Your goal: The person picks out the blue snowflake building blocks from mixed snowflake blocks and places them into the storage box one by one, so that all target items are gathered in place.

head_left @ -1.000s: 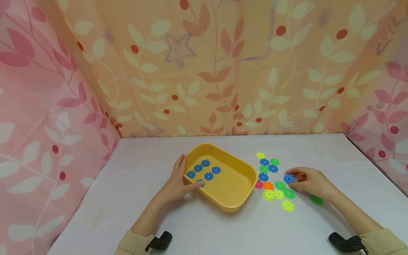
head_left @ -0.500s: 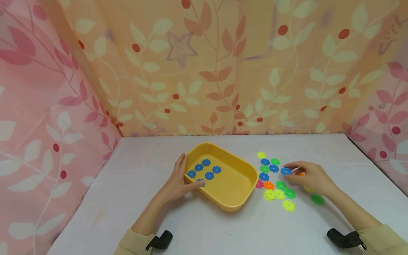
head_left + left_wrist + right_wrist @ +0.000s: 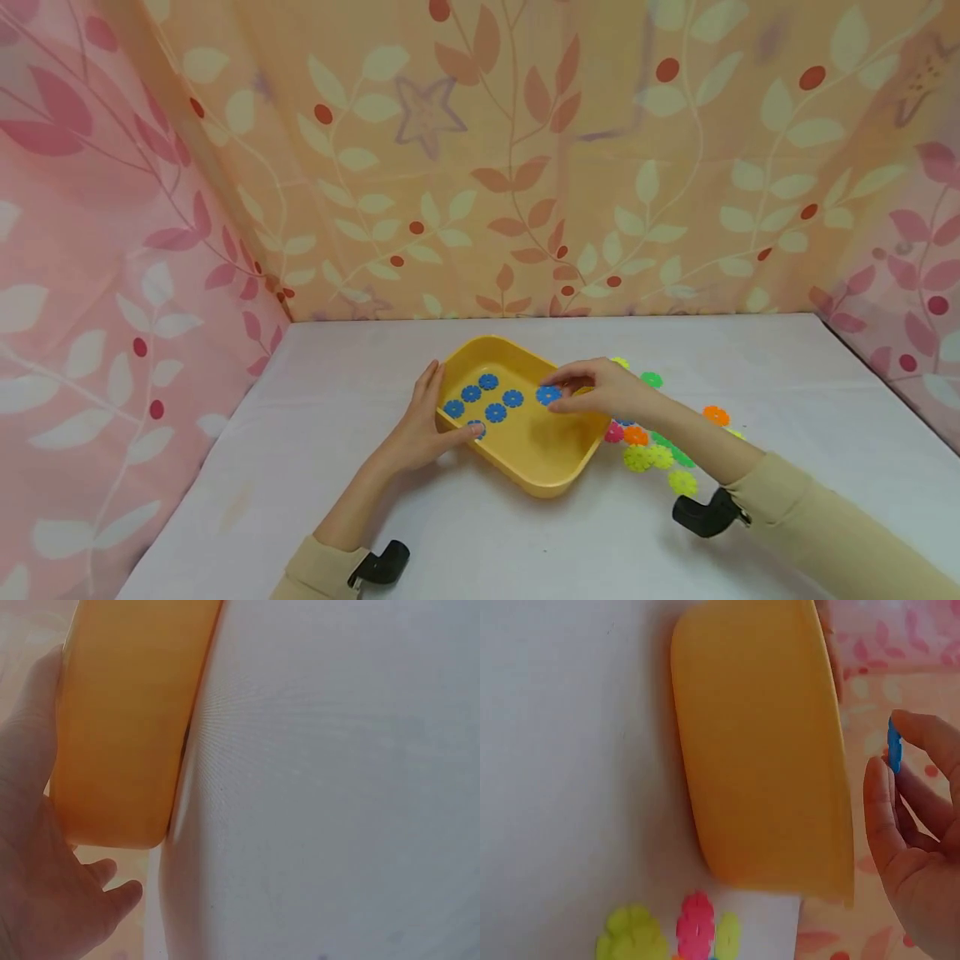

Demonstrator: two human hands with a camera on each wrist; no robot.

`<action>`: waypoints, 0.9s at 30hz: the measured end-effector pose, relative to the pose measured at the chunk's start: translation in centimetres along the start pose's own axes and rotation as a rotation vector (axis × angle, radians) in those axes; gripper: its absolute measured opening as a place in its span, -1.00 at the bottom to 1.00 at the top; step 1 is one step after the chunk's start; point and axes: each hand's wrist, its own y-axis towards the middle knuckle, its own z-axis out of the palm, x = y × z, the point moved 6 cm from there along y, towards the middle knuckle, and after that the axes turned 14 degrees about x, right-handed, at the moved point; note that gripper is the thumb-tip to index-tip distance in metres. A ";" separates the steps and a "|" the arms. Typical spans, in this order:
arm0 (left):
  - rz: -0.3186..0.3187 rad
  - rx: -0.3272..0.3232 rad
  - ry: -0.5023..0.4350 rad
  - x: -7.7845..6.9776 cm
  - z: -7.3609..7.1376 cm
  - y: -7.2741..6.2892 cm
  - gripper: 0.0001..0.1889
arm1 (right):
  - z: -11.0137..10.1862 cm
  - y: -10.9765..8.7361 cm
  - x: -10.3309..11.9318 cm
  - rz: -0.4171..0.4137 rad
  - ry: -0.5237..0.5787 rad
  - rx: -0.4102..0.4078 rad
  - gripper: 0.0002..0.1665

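A yellow tray (image 3: 547, 475) stands on the white table with several blue notched discs (image 3: 496, 412) lying at its left end. My left hand (image 3: 416, 437) grips the tray's left corner, thumb over the near rim and fingers along the outside. In the left wrist view that hand (image 3: 52, 870) lies against the tray's wall (image 3: 131, 735). My right hand (image 3: 607, 392) is over the right part of the tray and pinches one blue notched disc (image 3: 549, 395) between thumb and fingertips. The right wrist view shows this disc (image 3: 894, 746) edge-on, above the rim.
Right of the tray lie loose discs: yellow ones (image 3: 639, 457), an orange one (image 3: 636, 436), a pink one (image 3: 614, 432) and green ones (image 3: 651, 380), some hidden under my right forearm. Another orange disc (image 3: 716, 415) lies farther right. A patterned curtain (image 3: 510, 167) hangs behind the table.
My right hand has carried a blue disc from the loose discs leftward over the tray. An orange disc that was by this hand now shows on the table. My left hand has stayed on the tray.
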 end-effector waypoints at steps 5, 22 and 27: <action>0.001 0.003 0.005 0.0 0.1 0.1 0.23 | 3.2 3.2 0.9 -0.091 -0.090 0.147 -0.61; 0.022 -0.018 0.007 -0.2 -0.1 -0.1 0.21 | 7.7 6.3 0.8 -0.110 -0.324 0.292 -0.70; 0.007 -0.012 0.008 -0.1 0.0 0.0 0.21 | 7.8 6.3 0.6 -0.082 -0.288 0.297 -0.68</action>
